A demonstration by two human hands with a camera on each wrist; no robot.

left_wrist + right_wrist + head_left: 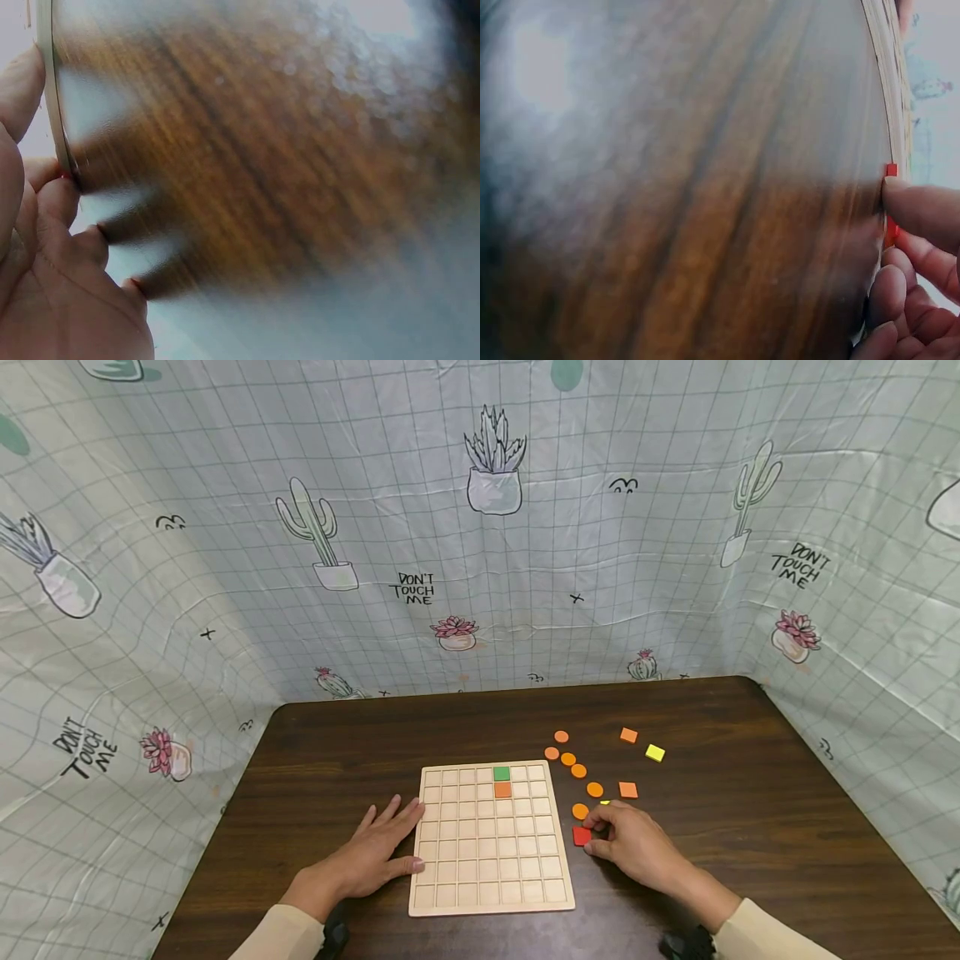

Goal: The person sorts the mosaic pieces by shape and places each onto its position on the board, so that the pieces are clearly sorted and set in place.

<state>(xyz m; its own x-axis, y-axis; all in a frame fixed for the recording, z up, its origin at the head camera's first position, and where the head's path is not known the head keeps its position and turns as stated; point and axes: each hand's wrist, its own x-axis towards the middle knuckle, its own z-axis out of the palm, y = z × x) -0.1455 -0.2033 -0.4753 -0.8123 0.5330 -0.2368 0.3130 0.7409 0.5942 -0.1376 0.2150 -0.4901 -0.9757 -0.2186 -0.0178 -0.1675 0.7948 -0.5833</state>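
A pale wooden grid board (455, 849) lies flat on the dark table. One green square tile (502, 773) sits in its top row, with an orange square tile (502, 790) in the cell just below. My left hand (372, 852) is spread on the table, its thumb and fingertips touching the board's left edge. To the right of the board, my right hand (637, 843) pinches a red square tile (581, 836) between thumb and forefinger, down at the table surface. In the right wrist view the red tile (891, 171) shows between those fingertips.
Several orange round pieces (578, 771) trail along the board's right side. Beyond the right hand lie two orange squares (628, 790) and a yellow square (655, 752); another yellow piece (605, 803) is mostly covered by that hand. A patterned curtain (555, 568) surrounds the table.
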